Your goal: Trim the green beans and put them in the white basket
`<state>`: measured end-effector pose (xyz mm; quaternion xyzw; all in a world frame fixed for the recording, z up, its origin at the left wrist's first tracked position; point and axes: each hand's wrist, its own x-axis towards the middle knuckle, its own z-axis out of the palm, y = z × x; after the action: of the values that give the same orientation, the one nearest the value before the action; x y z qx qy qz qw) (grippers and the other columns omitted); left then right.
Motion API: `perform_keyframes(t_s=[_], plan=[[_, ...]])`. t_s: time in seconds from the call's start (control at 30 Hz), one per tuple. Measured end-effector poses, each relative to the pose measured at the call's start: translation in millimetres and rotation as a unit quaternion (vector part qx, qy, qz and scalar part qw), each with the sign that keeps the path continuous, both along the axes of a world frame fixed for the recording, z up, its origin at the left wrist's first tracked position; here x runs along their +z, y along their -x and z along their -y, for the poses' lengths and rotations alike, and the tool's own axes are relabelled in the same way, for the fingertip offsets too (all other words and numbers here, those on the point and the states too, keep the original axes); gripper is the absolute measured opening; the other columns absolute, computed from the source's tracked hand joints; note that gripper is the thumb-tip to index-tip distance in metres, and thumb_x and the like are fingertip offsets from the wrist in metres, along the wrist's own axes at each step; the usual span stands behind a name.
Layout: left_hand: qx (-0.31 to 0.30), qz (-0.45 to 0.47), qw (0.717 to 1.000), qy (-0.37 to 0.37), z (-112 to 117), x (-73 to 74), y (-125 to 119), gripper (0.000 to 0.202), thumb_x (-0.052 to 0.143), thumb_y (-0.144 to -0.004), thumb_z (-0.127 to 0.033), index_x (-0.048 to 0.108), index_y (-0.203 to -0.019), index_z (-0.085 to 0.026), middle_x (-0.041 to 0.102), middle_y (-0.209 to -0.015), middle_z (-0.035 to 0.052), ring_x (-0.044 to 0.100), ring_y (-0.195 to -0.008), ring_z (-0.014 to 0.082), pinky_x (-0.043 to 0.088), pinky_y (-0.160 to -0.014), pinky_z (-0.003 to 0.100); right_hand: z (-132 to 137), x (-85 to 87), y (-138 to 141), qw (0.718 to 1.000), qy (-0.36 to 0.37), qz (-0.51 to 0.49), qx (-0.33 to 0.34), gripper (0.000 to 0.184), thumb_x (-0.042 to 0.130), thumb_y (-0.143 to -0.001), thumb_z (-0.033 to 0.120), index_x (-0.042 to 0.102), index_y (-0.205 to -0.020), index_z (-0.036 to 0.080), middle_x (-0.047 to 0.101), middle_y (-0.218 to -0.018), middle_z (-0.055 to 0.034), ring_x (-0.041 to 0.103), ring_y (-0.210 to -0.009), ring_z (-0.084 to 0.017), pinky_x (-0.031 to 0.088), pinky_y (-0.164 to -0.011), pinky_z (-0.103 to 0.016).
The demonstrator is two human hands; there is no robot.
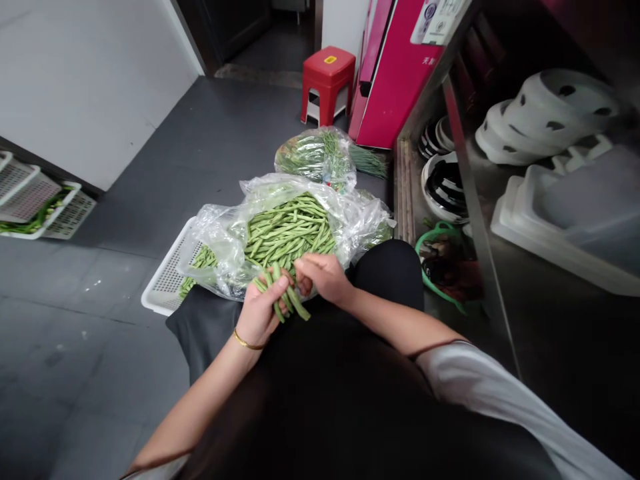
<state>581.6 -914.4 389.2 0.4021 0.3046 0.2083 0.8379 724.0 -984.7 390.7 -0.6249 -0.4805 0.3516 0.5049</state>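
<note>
A small bundle of green beans (286,298) sits in the left hand (257,313), which is closed around it just above the person's dark lap. The beans are slender, matte green and uneven in length, with their ends sticking out past the fingers. The right hand (323,277) meets the bundle from the other side, its fingers curled and pinching at the bean tips. A thin gold bracelet (247,343) circles the left wrist.

Just beyond the hands, an open clear plastic bag (225,240) holds a large heap of the same beans. It rests on a white perforated tray (165,283) on the floor.

The right fingertips are tucked behind the beans, so exactly which bean they pinch cannot be told. The crinkled plastic hides much of the heap, and the tray's far side is covered by the bag.

The floor (150,153) is dark grey tile. A 2nd bag of beans (313,155) lies farther off, near a red stool (327,77) and a magenta cabinet (395,87). White baskets (37,200) with some greens sit at the far left. On the right, a steel shelf (540,313) carries white lids (545,113) and plastic trays (565,220).
</note>
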Motion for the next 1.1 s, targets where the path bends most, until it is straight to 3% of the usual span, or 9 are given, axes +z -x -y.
perform_keyframes(t_s=[0.1, 0.2, 0.27, 0.47, 0.63, 0.73, 0.8, 0.97, 1.1], plan=[[0.018, 0.046, 0.994, 0.096, -14.8, -4.6, 2.1, 0.02, 0.065, -0.066, -0.028, 0.052, -0.059, -0.015, 0.042, -0.049, -0.0031, 0.04, -0.04, 0.0064, 0.031, -0.035, 0.018, -19.7, 3.3, -32.9, 0.986, 0.096, 0.135, -0.024, 0.047, 0.026, -0.093, 0.047, 0.057, -0.081, 0.014, 0.062, -0.063, -0.0056, 0.059, -0.057, -0.015, 0.046, -0.059, -0.027], [0.046, 0.043, 0.984, 0.164, -23.8, -14.2, 7.9, 0.017, 0.064, -0.063, -0.028, 0.053, -0.062, -0.015, 0.055, -0.063, 0.0021, 0.056, -0.059, 0.0137, 0.045, -0.046, 0.023, -32.3, -8.5, -54.7, 0.88, 0.255, 0.399, 0.025, 0.048, 0.046, -0.084, 0.054, 0.065, -0.08, 0.01, 0.067, -0.083, -0.0177, 0.064, -0.08, -0.027, 0.047, -0.071, -0.035], [0.028, 0.035, 0.982, 0.185, -23.2, -18.3, 10.5, 0.017, 0.065, -0.063, -0.027, 0.056, -0.069, -0.015, 0.059, -0.068, 0.0036, 0.059, -0.063, 0.0159, 0.048, -0.05, 0.026, -35.8, -24.7, -50.4, 0.826, 0.318, 0.459, 0.084, 0.047, 0.051, -0.08, 0.053, 0.068, -0.084, 0.009, 0.068, -0.09, -0.0199, 0.063, -0.088, -0.03, 0.047, -0.074, -0.035], [-0.07, 0.028, 0.984, 0.16, -13.6, -18.2, 11.2, 0.018, 0.068, -0.07, -0.016, 0.05, -0.066, -0.013, 0.038, -0.049, -0.007, 0.034, -0.035, 0.0024, 0.027, -0.033, 0.014, -35.9, -50.3, -26.2, 0.83, 0.323, 0.447, 0.085, 0.03, 0.047, -0.083, 0.034, 0.068, -0.089, 0.014, 0.069, -0.094, -0.0137, 0.064, -0.089, -0.024, 0.045, -0.069, -0.028], [-0.008, -0.056, 0.995, 0.078, -17.5, -23.1, 2.7, 0.02, 0.073, -0.066, -0.02, 0.055, -0.067, -0.011, 0.052, -0.051, -0.0028, 0.041, -0.035, 0.0041, 0.029, -0.032, 0.015, -10.1, -24.0, -30.9, 0.918, 0.197, 0.344, -0.03, 0.024, 0.049, -0.084, 0.032, 0.062, -0.072, 0.016, 0.067, -0.074, -0.0039, 0.06, -0.069, -0.014, 0.04, -0.064, -0.022], [-0.017, -0.1, 0.993, 0.068, -15.4, -26.9, -6.8, 0.03, 0.075, -0.063, -0.029, 0.063, -0.081, -0.008, 0.061, -0.059, 0.0031, 0.045, -0.037, 0.0051, 0.032, -0.032, 0.016, 14.7, -20.2, -14.0, 0.952, 0.049, 0.301, -0.013, 0.026, 0.05, -0.085, 0.03, 0.057, -0.066, 0.015, 0.06, -0.063, -0.0007, 0.052, -0.057, -0.009, 0.037, -0.059, -0.02], [-0.05, -0.118, 0.989, 0.067, -10.3, -30.1, -12.1, 0.033, 0.077, -0.061, -0.032, 0.063, -0.08, -0.008, 0.06, -0.056, 0.0021, 0.045, -0.036, 0.0051, 0.032, -0.031, 0.015, 28.7, -26.0, 0.8, 0.942, -0.045, 0.33, 0.025, 0.027, 0.048, -0.087, 0.03, 0.055, -0.066, 0.015, 0.058, -0.062, -0.0008, 0.05, -0.056, -0.009, 0.035, -0.056, -0.02], [-0.09, -0.118, 0.986, 0.075, 3.9, -36.1, -14.9, 0.031, 0.081, -0.055, -0.027, 0.058, -0.065, -0.01, 0.05, -0.045, -0.0032, 0.042, -0.034, 0.0049, 0.029, -0.031, 0.015, 46.7, -37.3, 17.2, 0.861, -0.183, 0.473, 0.029, 0.029, 0.043, -0.09, 0.029, 0.053, -0.068, 0.015, 0.056, -0.062, -0.003, 0.05, -0.058, -0.012, 0.033, -0.052, -0.023], [-0.086, -0.086, 0.992, 0.025, 8.1, -27.2, -6.5, 0.032, 0.077, -0.062, -0.029, 0.063, -0.083, -0.01, 0.05, -0.042, -0.0037, 0.041, -0.033, 0.0054, 0.029, -0.034, 0.015, 54.8, -37.3, 13.4, 0.842, -0.23, 0.485, 0.048, 0.027, 0.044, -0.09, 0.029, 0.052, -0.068, 0.015, 0.055, -0.062, -0.0024, 0.048, -0.057, -0.012, 0.033, -0.052, -0.023]])
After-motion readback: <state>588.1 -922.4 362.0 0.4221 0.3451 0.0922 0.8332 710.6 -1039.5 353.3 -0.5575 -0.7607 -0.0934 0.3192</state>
